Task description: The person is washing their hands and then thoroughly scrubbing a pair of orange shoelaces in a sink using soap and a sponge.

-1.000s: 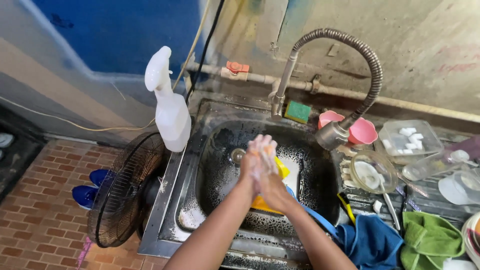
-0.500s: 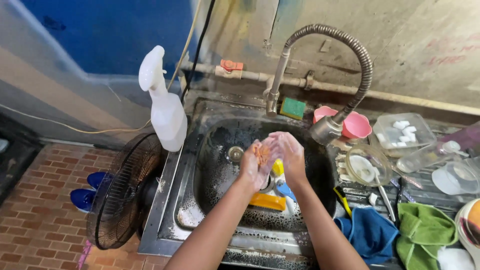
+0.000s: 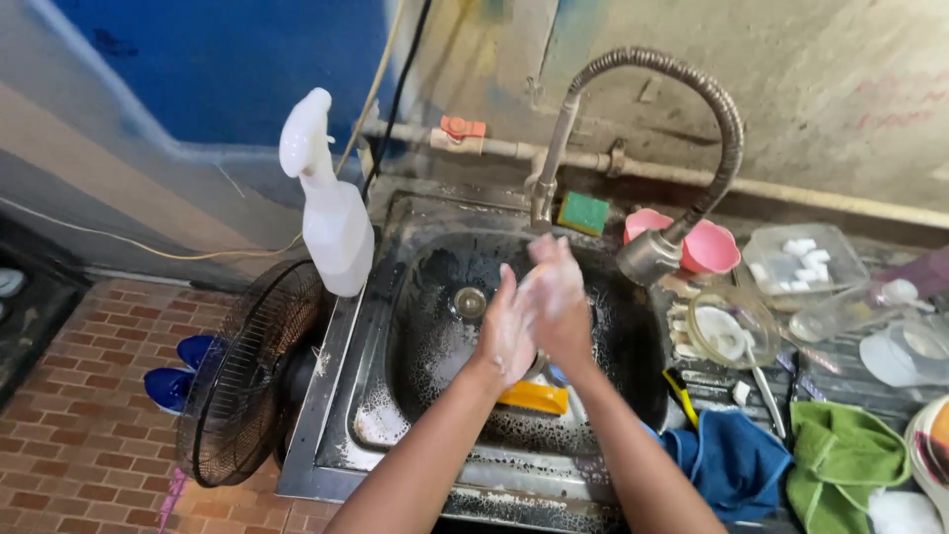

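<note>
My left hand (image 3: 504, 331) and my right hand (image 3: 559, 297) are pressed palm to palm over the steel sink (image 3: 395, 297), both coated in white soap lather. Neither holds anything. The right hand lies over the left, fingers pointing toward the back wall. A yellow sponge (image 3: 534, 396) lies in the basin just below my wrists. The spray head of the coiled metal faucet (image 3: 652, 257) hangs just right of my hands. The drain (image 3: 470, 302) shows to their left.
A white spray bottle (image 3: 331, 218) stands on the sink's left rim, a black floor fan (image 3: 247, 376) beside it. A green sponge (image 3: 583, 213), pink cups (image 3: 707, 247), clear containers (image 3: 801, 262), a blue cloth (image 3: 736, 460) and a green cloth (image 3: 845, 465) crowd the right side.
My hands keep rubbing together and have shifted slightly up and toward the faucet. More white lather covers them now. The view has tilted a little.
</note>
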